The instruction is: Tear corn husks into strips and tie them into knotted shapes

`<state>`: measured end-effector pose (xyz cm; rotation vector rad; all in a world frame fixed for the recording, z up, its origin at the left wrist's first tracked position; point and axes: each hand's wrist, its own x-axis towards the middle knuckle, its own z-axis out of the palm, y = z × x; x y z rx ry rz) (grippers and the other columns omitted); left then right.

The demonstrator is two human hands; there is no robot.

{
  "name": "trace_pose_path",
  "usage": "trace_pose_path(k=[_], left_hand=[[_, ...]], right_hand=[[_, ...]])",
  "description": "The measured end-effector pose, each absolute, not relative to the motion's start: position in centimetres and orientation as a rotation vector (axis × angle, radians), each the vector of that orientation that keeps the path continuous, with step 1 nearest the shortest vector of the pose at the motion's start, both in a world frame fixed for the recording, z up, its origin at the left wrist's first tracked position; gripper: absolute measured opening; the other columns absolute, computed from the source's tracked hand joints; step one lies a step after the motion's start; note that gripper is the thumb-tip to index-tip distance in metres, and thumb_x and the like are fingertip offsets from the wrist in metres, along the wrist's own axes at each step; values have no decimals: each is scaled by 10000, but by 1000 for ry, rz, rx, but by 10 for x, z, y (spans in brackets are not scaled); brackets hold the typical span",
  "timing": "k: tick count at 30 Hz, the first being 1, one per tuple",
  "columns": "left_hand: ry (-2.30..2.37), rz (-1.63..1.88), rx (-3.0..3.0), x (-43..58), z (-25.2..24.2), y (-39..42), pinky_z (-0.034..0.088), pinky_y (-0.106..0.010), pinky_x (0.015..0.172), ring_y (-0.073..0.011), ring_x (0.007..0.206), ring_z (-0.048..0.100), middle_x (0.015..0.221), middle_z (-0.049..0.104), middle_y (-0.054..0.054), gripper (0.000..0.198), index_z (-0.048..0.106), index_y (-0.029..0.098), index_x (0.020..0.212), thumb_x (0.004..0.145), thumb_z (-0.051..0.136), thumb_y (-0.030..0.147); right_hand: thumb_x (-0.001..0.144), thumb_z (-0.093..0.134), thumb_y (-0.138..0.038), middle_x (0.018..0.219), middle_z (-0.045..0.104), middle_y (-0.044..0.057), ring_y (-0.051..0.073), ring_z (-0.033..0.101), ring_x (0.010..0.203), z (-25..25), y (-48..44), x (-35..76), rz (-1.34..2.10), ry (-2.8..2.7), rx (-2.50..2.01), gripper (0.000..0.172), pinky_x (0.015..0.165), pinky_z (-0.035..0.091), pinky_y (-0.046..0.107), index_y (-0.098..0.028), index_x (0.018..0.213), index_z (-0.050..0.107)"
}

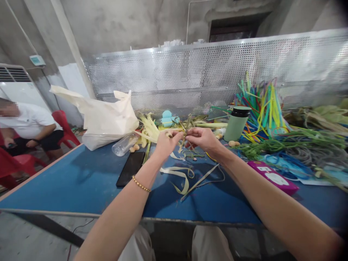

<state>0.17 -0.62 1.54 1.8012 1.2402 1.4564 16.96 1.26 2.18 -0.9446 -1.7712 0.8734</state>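
My left hand point(169, 143) and right hand point(203, 140) both pinch a thin, dry plant piece point(184, 135) over the desk's middle. Nearer the front edge curl flat pale strips point(185, 181). Leftward lies a slick black phone point(129, 169); beyond, smooth blue desk point(67, 192) reaches the left front corner. Perforated metal screen point(163, 78) lines the back edge.

a blue-topped table point(67, 188) carries a black phone point(131, 169), with a cream plastic bag point(108, 116) beyond it to the left, a clear bottle point(123, 145) just behind it, pale strips point(200, 182) to its right, and a green tumbler point(236, 127) and purple box point(272, 176) farther right.
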Motion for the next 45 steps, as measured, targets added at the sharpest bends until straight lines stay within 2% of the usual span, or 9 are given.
trace_pose_path(k=[3,7,13,19,24,30,36,40,45], left_hand=[[1167,1378,1710,8,12,-8,278,-246,517,-93,507,387,468,419,41,361,573,162,582,836,673,398],[1009,1414,1532,8,13,-11,310,-232,525,-83,518,401,496,435,36,315,561,154,601,873,636,294],[707,1294,1057,6,19,-9,341,-227,514,-56,492,409,619,508,13,129,635,113,778,877,562,151],[624,1308,936,5,18,-7,315,-209,488,-48,481,421,598,501,23,86,650,98,780,850,603,114],[600,1315,915,5,16,-7,306,-211,478,-51,461,420,581,504,20,74,651,94,762,827,644,129],[608,1313,956,5,16,-9,310,-208,475,-50,445,420,581,513,24,92,659,92,781,836,657,166],[622,1331,980,4,15,-8,280,-198,448,-40,444,400,581,508,27,145,664,91,767,798,723,220],[623,1344,1001,6,12,-7,275,-192,441,-37,454,393,573,509,29,188,665,98,733,770,759,257],[606,1310,996,7,10,-7,288,-189,441,-39,460,395,563,518,26,173,671,100,729,784,747,245]], right_hand=[[746,611,-192,663,662,35,195,637,649,20,6,167,340,-1995,-958,22,592,485,294,-198,748,632],[786,570,-155,853,672,85,212,607,765,20,-1,163,-137,-2056,-867,123,727,467,339,-190,872,652],[778,670,-248,944,680,71,158,562,658,20,8,170,131,-1837,-854,345,631,472,303,-180,1113,617],[800,677,-266,999,690,82,178,614,774,17,12,175,156,-1832,-790,341,677,485,316,-172,1124,625],[856,622,-299,941,693,86,182,611,751,18,11,176,112,-1831,-828,208,654,472,319,-172,1004,694],[839,639,-312,880,717,80,181,610,707,18,15,178,195,-1808,-874,194,670,484,332,-170,943,720],[814,697,-335,929,714,67,174,633,752,27,13,187,525,-1800,-734,396,682,501,314,-182,1178,664],[821,719,-347,920,669,55,130,510,648,33,7,192,268,-1961,-699,317,602,425,294,-208,1106,737],[858,700,-431,879,655,68,181,555,757,30,10,190,106,-2012,-632,236,633,422,313,-228,952,777]])
